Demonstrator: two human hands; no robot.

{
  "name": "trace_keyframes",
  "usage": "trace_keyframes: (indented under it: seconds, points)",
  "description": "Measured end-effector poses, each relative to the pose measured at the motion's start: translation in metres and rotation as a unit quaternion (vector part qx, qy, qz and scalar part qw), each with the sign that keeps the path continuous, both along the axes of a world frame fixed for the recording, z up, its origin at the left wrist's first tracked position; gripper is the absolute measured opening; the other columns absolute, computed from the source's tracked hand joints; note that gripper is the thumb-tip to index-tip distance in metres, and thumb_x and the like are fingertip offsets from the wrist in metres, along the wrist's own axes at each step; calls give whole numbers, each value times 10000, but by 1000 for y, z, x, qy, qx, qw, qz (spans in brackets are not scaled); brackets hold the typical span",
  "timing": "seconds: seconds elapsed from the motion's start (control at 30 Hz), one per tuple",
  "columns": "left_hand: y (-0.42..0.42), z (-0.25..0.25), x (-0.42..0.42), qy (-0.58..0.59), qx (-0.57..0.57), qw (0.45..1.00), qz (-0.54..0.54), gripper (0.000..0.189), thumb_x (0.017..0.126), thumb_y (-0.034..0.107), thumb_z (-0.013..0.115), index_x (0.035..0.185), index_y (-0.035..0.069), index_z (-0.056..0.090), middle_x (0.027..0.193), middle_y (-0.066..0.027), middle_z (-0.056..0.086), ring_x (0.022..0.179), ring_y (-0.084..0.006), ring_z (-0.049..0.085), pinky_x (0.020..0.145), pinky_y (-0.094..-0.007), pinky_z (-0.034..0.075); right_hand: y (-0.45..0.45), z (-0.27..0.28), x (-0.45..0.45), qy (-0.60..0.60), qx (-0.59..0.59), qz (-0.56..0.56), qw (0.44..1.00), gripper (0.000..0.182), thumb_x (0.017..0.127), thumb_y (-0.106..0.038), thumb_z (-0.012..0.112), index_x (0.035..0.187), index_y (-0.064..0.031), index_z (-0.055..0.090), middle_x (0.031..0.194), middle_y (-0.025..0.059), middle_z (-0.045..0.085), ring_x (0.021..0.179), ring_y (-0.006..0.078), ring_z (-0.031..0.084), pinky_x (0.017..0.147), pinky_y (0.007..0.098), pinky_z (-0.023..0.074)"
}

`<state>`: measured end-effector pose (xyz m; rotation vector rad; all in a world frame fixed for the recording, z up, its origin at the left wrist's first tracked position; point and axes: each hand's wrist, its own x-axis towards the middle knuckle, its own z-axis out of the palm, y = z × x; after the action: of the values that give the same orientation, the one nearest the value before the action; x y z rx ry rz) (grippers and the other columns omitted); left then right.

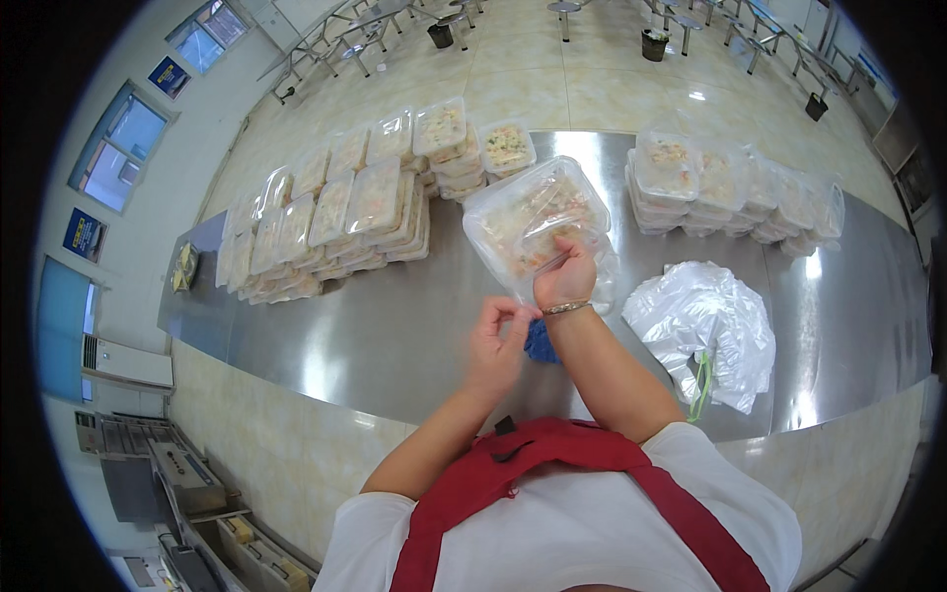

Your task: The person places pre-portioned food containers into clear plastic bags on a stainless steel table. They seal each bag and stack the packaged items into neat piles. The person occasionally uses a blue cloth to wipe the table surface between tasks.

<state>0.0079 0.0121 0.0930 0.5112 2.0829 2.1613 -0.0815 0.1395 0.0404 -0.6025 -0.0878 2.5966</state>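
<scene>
Before me a clear plastic container of mixed rice (pixel 544 211) sits tilted inside a thin transparent bag (pixel 492 248). My right hand (pixel 568 275) lies over the near side of the package, its fingers gripping the film. Just below and to the left is my left hand (pixel 499 344), slightly blurred, with thumb and forefinger pinched at the bag's near corner, close to my right wrist. Part of the film between the hands is hidden. A blue cloth (pixel 542 344) shows on the steel table (pixel 370 325), partly behind my right forearm.
Stacks of packed rice containers (pixel 373 196) stand at left, with more stacks (pixel 721 177) at right. A bundle of white plastic bags (pixel 703 325) with a green tie (pixel 701 388) lies right of my forearm. A small packet (pixel 184 268) rests near the left end.
</scene>
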Motion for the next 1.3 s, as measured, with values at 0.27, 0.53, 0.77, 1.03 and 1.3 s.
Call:
trace_keyframes:
  seconds: [0.27,0.53,0.77,1.03,1.3]
  points:
    - [-24,5,-50,64,43,981,179,212,978,185,522,1132,40,511,1067,-55,568,993,-133,545,885,-288,438,11,14,19,68,-24,127,989,284,737,37,477,1003,-7,566,1060,73,600,1039,264,558,971,425,426]
    - [-40,0,-81,-166,123,978,34,493,1042,401,335,1346,42,484,1350,-78,509,1197,-186,497,1003,-321,397,-12,27,33,74,-50,206,975,361,725,11,454,1065,-6,575,1095,100,627,1064,274,576,1019,437,412]
    - [-14,-34,-51,-219,268,938,3,679,982,585,304,1450,95,332,1448,-79,426,1325,-259,411,1100,-412,339,-23,19,29,38,-43,135,989,472,713,-25,476,1178,4,548,1150,144,610,1089,332,568,997,498,438]
    - [-58,-136,-7,-372,174,912,-5,582,990,452,438,1432,83,353,1389,-114,486,1221,-282,515,1031,-427,420,-61,-84,88,-226,443,133,857,481,796,-154,595,1251,-38,493,1064,188,625,905,327,638,807,434,522]
    - [-93,-167,16,-430,30,895,116,583,959,399,547,1383,22,414,1296,-122,551,1122,-270,570,905,-387,490,-9,-106,104,-203,822,319,427,243,810,-339,631,860,-101,627,816,132,661,793,341,634,707,450,498]
